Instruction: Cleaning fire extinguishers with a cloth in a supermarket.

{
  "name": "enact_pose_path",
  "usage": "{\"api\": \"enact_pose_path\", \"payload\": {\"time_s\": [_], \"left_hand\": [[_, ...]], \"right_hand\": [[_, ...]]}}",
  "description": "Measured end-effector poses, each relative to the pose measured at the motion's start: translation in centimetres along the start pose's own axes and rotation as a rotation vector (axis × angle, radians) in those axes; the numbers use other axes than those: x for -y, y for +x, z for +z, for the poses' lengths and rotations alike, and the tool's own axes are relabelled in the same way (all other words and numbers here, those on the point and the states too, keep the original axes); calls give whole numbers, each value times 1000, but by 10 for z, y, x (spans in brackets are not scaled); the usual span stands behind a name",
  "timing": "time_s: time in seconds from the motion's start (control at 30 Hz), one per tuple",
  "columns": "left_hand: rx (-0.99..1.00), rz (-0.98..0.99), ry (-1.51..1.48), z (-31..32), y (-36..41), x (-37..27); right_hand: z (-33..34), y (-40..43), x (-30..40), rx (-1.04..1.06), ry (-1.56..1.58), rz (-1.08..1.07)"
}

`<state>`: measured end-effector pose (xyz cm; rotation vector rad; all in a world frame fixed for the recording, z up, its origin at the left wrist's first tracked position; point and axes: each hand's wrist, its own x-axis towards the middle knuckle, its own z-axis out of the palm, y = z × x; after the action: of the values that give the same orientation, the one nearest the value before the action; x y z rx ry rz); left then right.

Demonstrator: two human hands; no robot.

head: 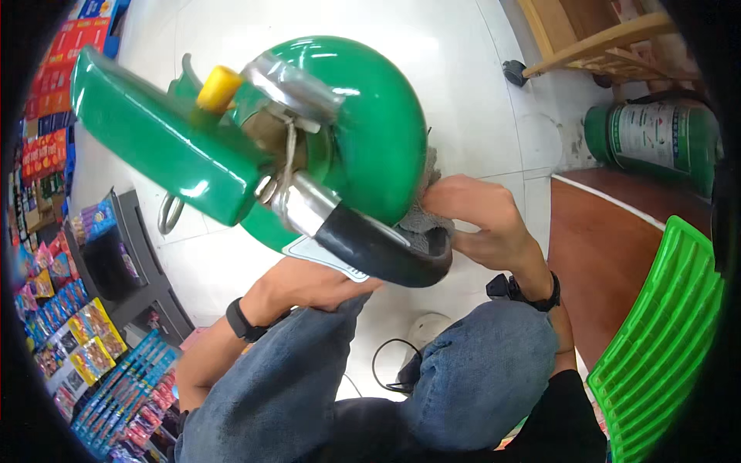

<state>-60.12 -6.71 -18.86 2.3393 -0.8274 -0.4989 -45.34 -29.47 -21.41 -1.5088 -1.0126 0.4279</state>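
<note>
A green fire extinguisher [370, 116] stands in front of me, seen from above, with a green handle [168, 150], a yellow part [219, 89], a metal ring and string tied at the valve. Its black hose [382, 249] curves from a metal fitting towards my right. My right hand [483, 217] holds a grey cloth [425, 214] against the cylinder's right side. Below the hose, my left hand [315, 283] lies by the cylinder's lower edge and a white label [324, 254]; its fingers are partly hidden beneath the extinguisher, so its grip cannot be told.
Shelves of packaged snacks [92, 341] line the left side. Another green extinguisher [654, 139] is at the right, near a wooden rack [602, 43] on castors. A ribbed green plastic item [660, 347] stands by a brown panel [596, 254]. A black cable [376, 370] loops between my legs.
</note>
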Motion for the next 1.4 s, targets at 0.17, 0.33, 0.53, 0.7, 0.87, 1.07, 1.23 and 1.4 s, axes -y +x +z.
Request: {"api": "enact_pose_path", "payload": {"time_s": [0.17, 0.33, 0.53, 0.7, 0.87, 1.07, 1.23, 1.4], "left_hand": [[-432, 229, 286, -10, -12, -12], [-572, -5, -208, -56, -37, -36], [-861, -456, -174, -51, -36, -41], [-852, -100, 379, -35, -21, -23], [-708, 209, 460, -23, -5, -25], [-804, 190, 415, -14, -18, -14], [-829, 90, 47, -29, -22, -15], [-1108, -193, -102, -57, -4, -24]], "right_hand": [[-14, 18, 33, 42, 34, -74], [-27, 52, 75, -92, 5, -175], [-35, 78, 87, -131, -83, -299], [-33, 86, 96, 35, -255, -216], [-38, 72, 108, 151, -293, -106], [-33, 66, 101, 159, -237, -54], [-35, 68, 105, 163, -266, -32], [-38, 72, 104, 197, -260, -16]]}}
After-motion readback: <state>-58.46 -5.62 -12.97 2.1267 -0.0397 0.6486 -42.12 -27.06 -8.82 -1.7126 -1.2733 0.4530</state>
